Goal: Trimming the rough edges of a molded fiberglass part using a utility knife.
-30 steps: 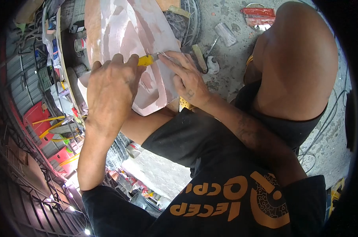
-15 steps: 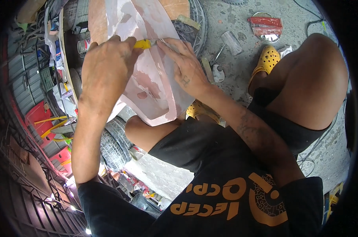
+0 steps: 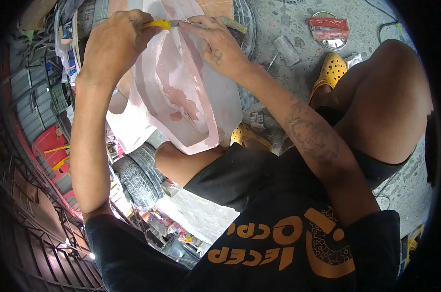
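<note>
A long shaped panel [image 3: 181,104], whitish grey with patchy pink filler, lies in front of me, its near end by my bent knee. My left hand [image 3: 116,41] is closed round the yellow handle of a tool [image 3: 158,24] with a short grey blade, held across the panel's far part. The blade points toward my right hand [image 3: 213,41]. That hand's fingers are stretched out, their tips touching the blade's end or the panel just beside it; I cannot tell which. Its thumb is bent below the fingers.
Tyres [image 3: 138,180] lie at the left, and another tyre [image 3: 245,29] shows under the panel's far end. On the concrete floor are a round mirror with a red piece [image 3: 329,30] and a clear plastic piece [image 3: 287,50]. Cluttered shelving [image 3: 67,63] stands at the left.
Both hands have moved farther away and slightly left along the panel, with the yellow-handled tool. More of the panel's near surface shows. The panel itself looks nearly still.
</note>
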Demonstrator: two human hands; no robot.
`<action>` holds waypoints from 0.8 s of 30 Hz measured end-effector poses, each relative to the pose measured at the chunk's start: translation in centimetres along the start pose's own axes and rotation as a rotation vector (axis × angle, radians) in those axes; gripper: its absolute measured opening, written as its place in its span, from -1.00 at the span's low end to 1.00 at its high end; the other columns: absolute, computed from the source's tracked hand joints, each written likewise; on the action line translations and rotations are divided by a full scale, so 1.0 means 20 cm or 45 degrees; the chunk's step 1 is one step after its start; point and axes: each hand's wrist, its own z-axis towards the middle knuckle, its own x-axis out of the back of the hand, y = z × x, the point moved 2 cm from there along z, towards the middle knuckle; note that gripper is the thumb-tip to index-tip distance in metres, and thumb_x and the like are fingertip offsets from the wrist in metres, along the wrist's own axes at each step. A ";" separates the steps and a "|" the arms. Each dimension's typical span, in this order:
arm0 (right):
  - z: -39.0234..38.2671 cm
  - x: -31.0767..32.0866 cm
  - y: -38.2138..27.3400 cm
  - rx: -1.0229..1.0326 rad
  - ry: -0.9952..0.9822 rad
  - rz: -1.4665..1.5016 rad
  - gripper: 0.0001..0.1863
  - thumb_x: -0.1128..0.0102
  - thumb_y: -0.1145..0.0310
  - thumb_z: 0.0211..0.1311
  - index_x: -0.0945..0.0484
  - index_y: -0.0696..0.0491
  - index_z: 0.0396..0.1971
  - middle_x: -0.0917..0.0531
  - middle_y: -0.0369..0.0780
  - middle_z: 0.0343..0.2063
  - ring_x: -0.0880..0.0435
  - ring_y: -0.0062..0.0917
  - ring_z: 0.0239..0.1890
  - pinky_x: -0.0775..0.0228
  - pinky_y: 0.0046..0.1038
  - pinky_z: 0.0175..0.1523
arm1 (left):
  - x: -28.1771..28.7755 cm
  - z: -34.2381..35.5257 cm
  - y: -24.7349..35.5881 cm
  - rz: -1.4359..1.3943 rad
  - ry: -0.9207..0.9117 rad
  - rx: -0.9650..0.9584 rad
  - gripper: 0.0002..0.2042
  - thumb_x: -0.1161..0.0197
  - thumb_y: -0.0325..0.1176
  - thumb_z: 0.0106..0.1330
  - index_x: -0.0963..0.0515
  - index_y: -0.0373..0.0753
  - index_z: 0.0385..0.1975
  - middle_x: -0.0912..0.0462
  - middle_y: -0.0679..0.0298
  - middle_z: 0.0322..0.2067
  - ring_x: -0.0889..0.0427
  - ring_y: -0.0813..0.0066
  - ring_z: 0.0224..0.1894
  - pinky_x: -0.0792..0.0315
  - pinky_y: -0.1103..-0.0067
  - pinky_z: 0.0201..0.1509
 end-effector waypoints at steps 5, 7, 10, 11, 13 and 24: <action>-0.06 0.02 -0.02 -0.009 -0.005 0.039 -0.19 0.08 0.77 -0.05 -0.51 -0.02 0.32 -0.50 -0.10 0.21 -0.46 -0.11 0.19 -0.28 -0.22 0.39 | 0.00 -0.05 0.04 -0.065 -0.067 0.077 -0.69 -0.29 -0.11 0.41 -0.74 -0.21 -0.08 -0.73 0.01 -0.30 -0.70 -0.04 -0.22 -0.54 0.25 -0.10; -0.07 0.03 -0.04 -0.043 -0.018 0.056 -0.19 0.09 0.77 -0.04 -0.50 0.00 0.33 -0.49 -0.10 0.22 -0.46 -0.11 0.18 -0.29 -0.21 0.38 | 0.00 -0.08 0.05 -0.046 0.034 0.014 -0.70 -0.29 -0.12 0.41 -0.74 -0.20 -0.09 -0.72 0.00 -0.36 -0.68 -0.06 -0.25 -0.53 0.23 -0.15; -0.10 0.03 -0.07 -0.034 -0.010 0.063 -0.20 0.07 0.77 -0.03 -0.50 0.02 0.33 -0.48 -0.10 0.23 -0.47 -0.10 0.17 -0.29 -0.20 0.38 | -0.01 -0.11 0.06 -0.023 0.041 -0.005 -0.71 -0.30 -0.13 0.41 -0.74 -0.19 -0.09 -0.70 0.02 -0.40 -0.67 -0.05 -0.29 -0.51 0.22 -0.18; -0.11 0.04 -0.07 -0.036 -0.012 0.060 -0.20 0.07 0.77 -0.03 -0.50 0.02 0.33 -0.48 -0.10 0.23 -0.47 -0.10 0.17 -0.29 -0.20 0.38 | -0.01 -0.11 0.07 -0.027 0.042 -0.006 -0.71 -0.30 -0.13 0.41 -0.74 -0.19 -0.09 -0.70 0.02 -0.40 -0.67 -0.05 -0.29 -0.51 0.22 -0.18; -0.12 0.04 -0.08 -0.066 -0.035 0.099 -0.21 0.07 0.77 -0.01 -0.49 0.01 0.33 -0.48 -0.11 0.23 -0.46 -0.10 0.17 -0.29 -0.19 0.38 | 0.00 -0.12 0.09 -0.048 -0.017 0.047 -0.71 -0.32 -0.13 0.40 -0.74 -0.19 -0.10 -0.70 0.03 -0.39 -0.67 -0.03 -0.29 -0.51 0.23 -0.19; -0.18 0.05 -0.12 -0.066 -0.038 0.110 -0.23 0.08 0.74 0.01 -0.48 0.03 0.33 -0.47 -0.10 0.22 -0.46 -0.10 0.17 -0.30 -0.19 0.38 | 0.01 -0.17 0.15 -0.025 -0.009 0.035 -0.72 -0.33 -0.16 0.39 -0.74 -0.19 -0.06 -0.71 0.04 -0.35 -0.68 -0.02 -0.25 -0.52 0.23 -0.17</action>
